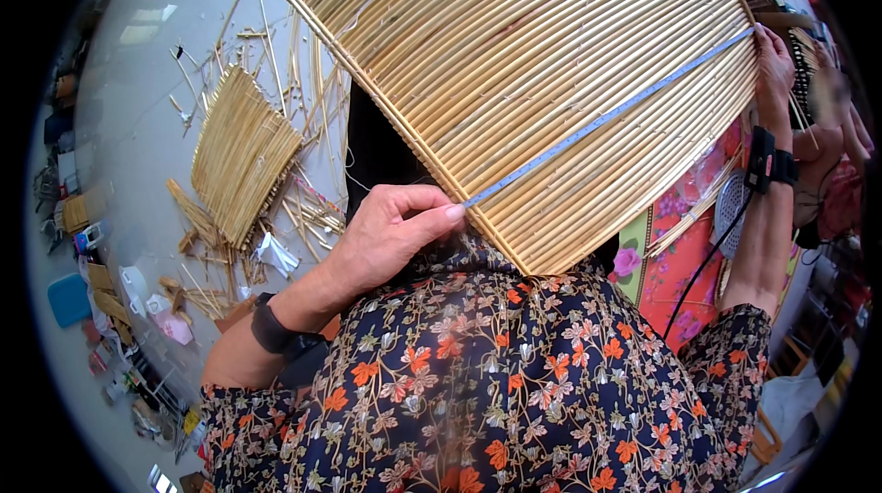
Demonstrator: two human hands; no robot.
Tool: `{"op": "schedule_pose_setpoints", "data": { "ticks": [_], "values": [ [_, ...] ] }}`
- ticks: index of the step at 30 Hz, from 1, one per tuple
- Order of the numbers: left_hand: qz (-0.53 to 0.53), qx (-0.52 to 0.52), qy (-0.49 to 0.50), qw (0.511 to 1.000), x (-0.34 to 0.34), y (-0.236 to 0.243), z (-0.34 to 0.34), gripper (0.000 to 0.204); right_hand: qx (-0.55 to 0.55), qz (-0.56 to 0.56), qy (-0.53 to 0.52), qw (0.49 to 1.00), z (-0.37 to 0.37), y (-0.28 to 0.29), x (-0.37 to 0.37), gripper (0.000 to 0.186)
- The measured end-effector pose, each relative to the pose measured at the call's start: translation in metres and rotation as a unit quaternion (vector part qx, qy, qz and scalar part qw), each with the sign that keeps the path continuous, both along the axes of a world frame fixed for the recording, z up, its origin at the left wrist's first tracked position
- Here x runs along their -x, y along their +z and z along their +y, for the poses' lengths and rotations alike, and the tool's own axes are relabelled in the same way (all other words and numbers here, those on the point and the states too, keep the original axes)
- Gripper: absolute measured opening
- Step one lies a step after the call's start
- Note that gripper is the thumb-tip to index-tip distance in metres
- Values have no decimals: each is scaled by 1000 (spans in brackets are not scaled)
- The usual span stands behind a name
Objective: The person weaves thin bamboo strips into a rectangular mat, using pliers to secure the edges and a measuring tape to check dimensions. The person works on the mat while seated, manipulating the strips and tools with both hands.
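Floor (147, 135), tape (601, 122) across reed mat (542, 43), from left hand (390, 231), seemingly to right hand (774, 68)

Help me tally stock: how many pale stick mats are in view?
2 that I can make out: a large mat between the left hand and right hand, and a smaller mat to its left. Others may be hidden.

Dark top (551, 401) with orange and cream leaf print, matching sleeves (726, 360); 1 black band (278, 329) on the left wrist, 1 black strapped module (761, 159) on the right.
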State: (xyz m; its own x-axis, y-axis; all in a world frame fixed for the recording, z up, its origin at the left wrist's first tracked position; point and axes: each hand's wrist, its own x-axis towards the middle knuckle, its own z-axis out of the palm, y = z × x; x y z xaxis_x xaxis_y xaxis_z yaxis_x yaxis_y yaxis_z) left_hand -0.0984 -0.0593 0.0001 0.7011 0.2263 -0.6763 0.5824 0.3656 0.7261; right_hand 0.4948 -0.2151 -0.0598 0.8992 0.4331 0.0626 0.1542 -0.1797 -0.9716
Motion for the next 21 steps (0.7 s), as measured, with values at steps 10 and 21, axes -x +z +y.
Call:
{"op": "schedule_pose_setpoints", "data": {
  "ticks": [10, 21],
  "values": [
    [-8, -13, 6, 1000, 0, 7, -5, 24, 29, -44, 28, 998, 16, -15, 3, 23],
    [-144, -321, 2, 936, -11, 35, 36, 16, 80, -85, 5, 993, 12, -11, 6, 39]
  ]
}}
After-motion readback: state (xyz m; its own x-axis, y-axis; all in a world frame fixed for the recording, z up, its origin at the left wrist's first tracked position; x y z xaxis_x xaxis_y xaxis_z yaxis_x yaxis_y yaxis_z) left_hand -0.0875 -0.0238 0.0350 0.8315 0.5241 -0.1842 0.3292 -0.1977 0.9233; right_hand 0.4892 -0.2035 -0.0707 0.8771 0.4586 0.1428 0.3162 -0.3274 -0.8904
